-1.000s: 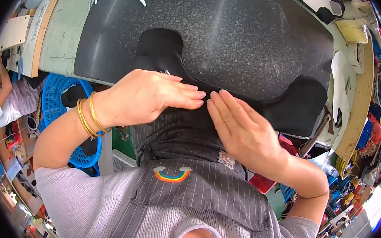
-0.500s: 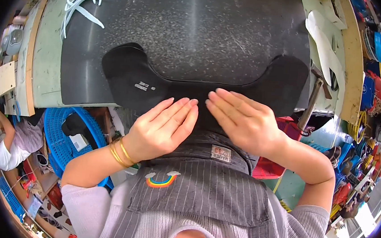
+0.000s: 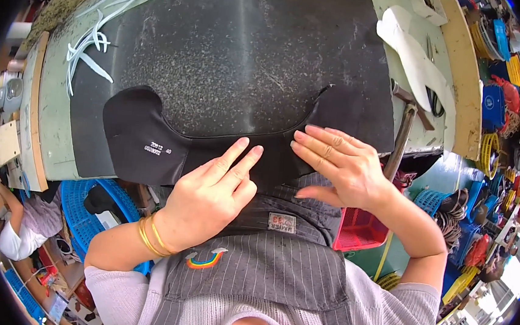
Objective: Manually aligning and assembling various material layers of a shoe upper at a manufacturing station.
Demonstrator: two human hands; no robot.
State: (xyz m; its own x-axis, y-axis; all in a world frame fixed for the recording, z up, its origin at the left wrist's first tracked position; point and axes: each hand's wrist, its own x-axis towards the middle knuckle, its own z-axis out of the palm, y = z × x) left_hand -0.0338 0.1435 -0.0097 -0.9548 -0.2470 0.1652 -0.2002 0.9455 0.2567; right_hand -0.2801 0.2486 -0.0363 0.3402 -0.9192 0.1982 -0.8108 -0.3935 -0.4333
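Observation:
A smooth black U-shaped piece (image 3: 134,125), made of leather or fabric, lies along the near edge of a black mat (image 3: 219,55). White print marks its left part, and its two ends point away from me. My left hand (image 3: 208,198) rests on the narrow middle, index and middle fingers stretched toward the inner curved edge, the others bent. To the right of it, my right hand (image 3: 348,169) lies flat on the piece with fingers extended and thumb apart. Neither hand grips anything. The hands hide part of the piece's near edge.
Light-blue strips (image 3: 95,42) lie at the mat's far left corner. On the right are a white sole-shaped sheet (image 3: 406,55) and a hammer (image 3: 404,131). A blue basket (image 3: 76,209) and a red basket (image 3: 361,231) stand below the table. Another person (image 3: 29,224) sits at far left.
The whole view has shifted. The piece now lies nearer me and tilted. My left hand's fingers have spread and partly bent; my right thumb has moved away from its fingers.

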